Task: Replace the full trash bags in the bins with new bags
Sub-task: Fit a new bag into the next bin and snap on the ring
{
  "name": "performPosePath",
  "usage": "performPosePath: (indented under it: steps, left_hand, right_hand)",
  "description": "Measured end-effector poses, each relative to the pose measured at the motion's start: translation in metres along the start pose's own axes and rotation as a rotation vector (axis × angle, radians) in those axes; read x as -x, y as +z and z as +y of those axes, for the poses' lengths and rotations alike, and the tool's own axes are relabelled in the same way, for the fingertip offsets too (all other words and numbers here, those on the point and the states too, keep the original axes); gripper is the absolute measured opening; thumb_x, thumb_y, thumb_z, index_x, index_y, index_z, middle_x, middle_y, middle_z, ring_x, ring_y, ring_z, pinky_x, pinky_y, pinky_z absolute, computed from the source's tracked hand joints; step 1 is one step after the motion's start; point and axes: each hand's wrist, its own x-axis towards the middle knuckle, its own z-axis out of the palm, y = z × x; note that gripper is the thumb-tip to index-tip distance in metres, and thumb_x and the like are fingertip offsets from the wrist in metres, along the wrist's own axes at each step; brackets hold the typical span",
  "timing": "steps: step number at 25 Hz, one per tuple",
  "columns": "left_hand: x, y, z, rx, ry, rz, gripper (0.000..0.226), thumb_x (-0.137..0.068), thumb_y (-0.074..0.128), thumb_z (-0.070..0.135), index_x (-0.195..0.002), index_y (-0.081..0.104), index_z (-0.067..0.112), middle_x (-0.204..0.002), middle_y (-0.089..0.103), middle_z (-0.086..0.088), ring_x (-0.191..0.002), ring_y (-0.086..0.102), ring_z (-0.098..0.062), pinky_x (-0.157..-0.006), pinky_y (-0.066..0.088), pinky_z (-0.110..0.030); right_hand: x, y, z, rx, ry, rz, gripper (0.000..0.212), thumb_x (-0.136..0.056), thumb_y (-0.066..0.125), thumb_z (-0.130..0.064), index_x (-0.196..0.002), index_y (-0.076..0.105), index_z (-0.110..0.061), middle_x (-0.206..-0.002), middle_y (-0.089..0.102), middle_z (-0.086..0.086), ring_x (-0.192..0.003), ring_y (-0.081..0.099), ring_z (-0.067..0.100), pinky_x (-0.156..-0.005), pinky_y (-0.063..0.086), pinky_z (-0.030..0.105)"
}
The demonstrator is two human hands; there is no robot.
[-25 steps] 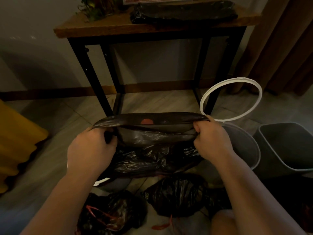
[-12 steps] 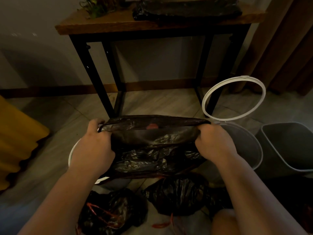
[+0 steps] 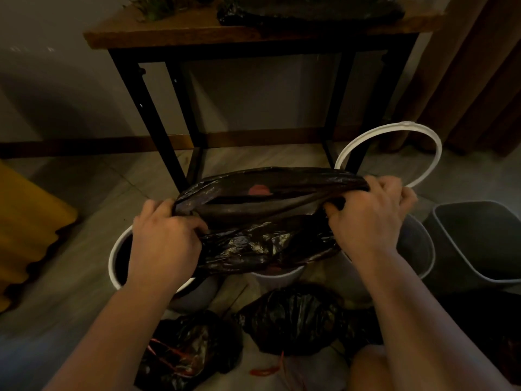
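Note:
A new black trash bag (image 3: 262,218) is stretched between both hands, its mouth held open above a round white bin (image 3: 117,259). My left hand (image 3: 165,238) grips the bag's left rim. My right hand (image 3: 366,218) grips the right rim, fingers curled into the plastic. The bag's body hangs down into the bin and hides most of the bin's opening. Two tied full black bags lie on the floor near me, one at the left (image 3: 191,351) and one at the middle (image 3: 293,323), each with red ties.
A white ring (image 3: 431,142) stands tilted behind a round grey bin (image 3: 420,249). A square grey bin (image 3: 479,244) sits at the right. A wooden table with black legs (image 3: 146,108) stands behind, black bags (image 3: 310,9) on top. Yellow cloth (image 3: 28,230) lies at left, curtain at right.
Both hands have lowered the bag over the white bin, whose rim now shows at the left. The bag's mouth is pulled wider.

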Motion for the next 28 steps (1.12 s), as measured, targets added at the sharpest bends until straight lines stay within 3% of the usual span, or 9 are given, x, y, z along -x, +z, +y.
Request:
performPosePath:
  steps: [3,5,7,12,15,17,21,24,28]
  left_hand:
    - [0.000,-0.001,-0.002,-0.048,-0.028,-0.038,0.038,-0.080,0.051,0.016,-0.097,0.084,0.022,-0.098,0.064,-0.016,-0.095,0.056,-0.042,-0.082,0.051,-0.051]
    - [0.002,-0.001,0.002,-0.095,-0.052,-0.058,0.035,-0.077,0.064,0.008,-0.104,0.082,0.019,-0.097,0.059,-0.016,-0.093,0.054,-0.040,-0.076,0.053,-0.050]
    - [0.002,-0.001,0.004,-0.104,-0.069,-0.082,0.037,-0.072,0.070,0.003,-0.107,0.078,0.010,-0.098,0.054,-0.015,-0.092,0.054,-0.038,-0.072,0.053,-0.046]
    - [0.002,0.002,0.004,-0.004,-0.220,-0.206,0.037,-0.075,0.075,0.004,-0.111,0.065,0.009,-0.133,0.039,-0.015,-0.073,0.046,-0.022,-0.062,0.042,-0.034]
    - [0.001,0.006,0.001,0.077,-0.284,-0.275,0.046,-0.078,0.074,0.010,-0.122,0.063,0.011,-0.153,0.033,-0.016,-0.107,0.058,-0.038,-0.078,0.047,-0.035]
    - [-0.001,0.006,0.003,0.185,-0.294,-0.251,0.042,-0.079,0.074,0.016,-0.120,0.069,0.018,-0.144,0.048,-0.012,-0.128,0.052,-0.033,-0.087,0.047,-0.036]
    - [0.003,0.002,0.012,0.160,-0.279,-0.036,0.013,-0.084,0.071,0.027,-0.092,0.081,0.028,-0.081,0.055,0.009,-0.076,0.055,-0.018,-0.059,0.038,-0.027]
    - [0.013,0.006,0.011,0.117,-0.203,-0.073,0.026,-0.083,0.064,0.016,-0.097,0.082,0.029,-0.102,0.065,-0.007,-0.075,0.062,-0.030,-0.062,0.054,-0.039]
    - [0.020,0.014,0.005,0.103,-0.220,-0.210,0.049,-0.080,0.064,0.010,-0.128,0.071,0.020,-0.127,0.054,-0.014,-0.094,0.064,-0.037,-0.074,0.052,-0.041]
  right_hand:
    - [0.000,0.004,0.000,0.006,-0.063,-0.043,0.019,-0.076,0.083,-0.039,-0.078,0.073,-0.022,-0.092,0.069,0.001,-0.107,0.055,0.029,-0.096,0.038,0.051]
    - [0.002,0.007,-0.001,-0.059,-0.066,-0.120,0.017,-0.079,0.083,-0.025,-0.087,0.071,-0.018,-0.095,0.067,0.003,-0.090,0.063,0.027,-0.075,0.047,0.041]
    - [0.003,0.009,-0.001,-0.140,-0.022,-0.162,0.019,-0.080,0.079,-0.014,-0.098,0.072,-0.016,-0.106,0.063,0.004,-0.083,0.064,0.027,-0.063,0.040,0.032]
    - [0.002,0.009,0.005,-0.164,-0.035,-0.191,0.009,-0.083,0.077,-0.015,-0.086,0.078,-0.024,-0.104,0.057,0.000,-0.081,0.054,0.021,-0.064,0.037,0.029]
    - [0.002,0.008,0.003,-0.130,-0.004,-0.251,0.004,-0.087,0.076,-0.023,-0.089,0.073,-0.021,-0.111,0.057,0.001,-0.073,0.048,0.017,-0.057,0.030,0.026]
    - [0.004,0.008,0.001,-0.130,0.035,-0.303,0.013,-0.088,0.077,-0.025,-0.097,0.071,-0.017,-0.123,0.058,0.006,-0.076,0.055,0.022,-0.062,0.036,0.029]
    - [0.010,-0.001,0.001,-0.168,0.044,-0.341,0.019,-0.091,0.074,-0.019,-0.108,0.069,-0.013,-0.139,0.048,0.011,-0.063,0.036,0.006,-0.063,0.037,0.025]
    - [0.009,-0.011,0.002,-0.162,0.017,-0.352,0.024,-0.093,0.068,-0.017,-0.118,0.069,-0.019,-0.126,0.061,0.007,-0.074,0.047,0.015,-0.068,0.042,0.030]
    - [0.008,-0.027,0.010,-0.068,-0.103,-0.295,0.007,-0.088,0.073,-0.018,-0.094,0.070,-0.017,-0.115,0.056,0.004,-0.078,0.051,0.016,-0.062,0.044,0.031]
